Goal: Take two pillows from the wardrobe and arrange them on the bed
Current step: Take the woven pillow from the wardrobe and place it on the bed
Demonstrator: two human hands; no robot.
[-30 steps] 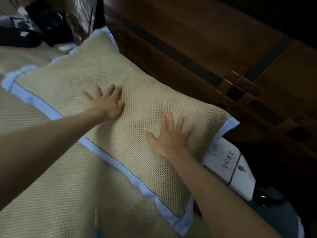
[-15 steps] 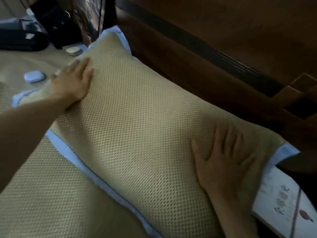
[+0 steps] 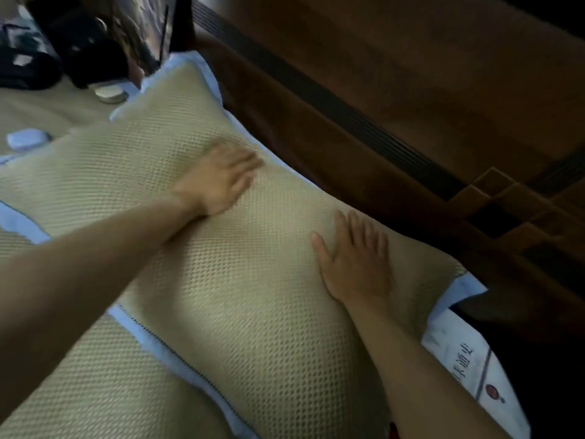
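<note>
A beige mesh pillow (image 3: 247,299) with a pale blue border lies on the bed (image 3: 69,384), its long side against the dark wooden headboard (image 3: 364,144). My left hand (image 3: 218,179) lies flat on the pillow's upper middle, fingers together and pointing right. My right hand (image 3: 354,258) presses palm down on the pillow near its right end, fingers spread. Neither hand grips anything. Only one pillow can be told apart in view.
The bed carries a matching beige mesh mat. Dark bags and clothes (image 3: 63,45) sit at the top left, with a small round tin (image 3: 109,91) and a pale blue case (image 3: 27,139) beside the pillow. A white box with printed characters (image 3: 468,375) lies at the right.
My left hand has slid from the pillow's far left corner to its upper middle. My right hand stays pressed near the right end. The view has pulled back slightly.
</note>
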